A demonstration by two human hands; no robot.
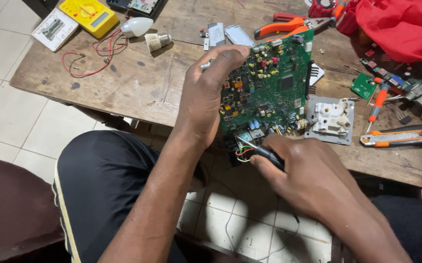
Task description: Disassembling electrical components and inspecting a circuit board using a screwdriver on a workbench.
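Observation:
My left hand (210, 92) grips the left edge of a large green circuit board (274, 80), holding it tilted up over the front edge of the wooden table (138, 83). The board is crowded with capacitors and small parts. My right hand (301, 173) holds a thin dark tool with a metal tip (257, 149), a soldering iron or probe. Its tip touches the lower left corner of the board, beside some red and green wires.
A yellow multimeter (90, 15) with red leads, a white bulb (137, 26) and a white switch plate (55, 29) lie at the back left. Orange pliers (289, 25), a white socket module (331, 118), an orange screwdriver (377, 104), an orange cutter (403, 135) and red cloth (405, 24) lie to the right.

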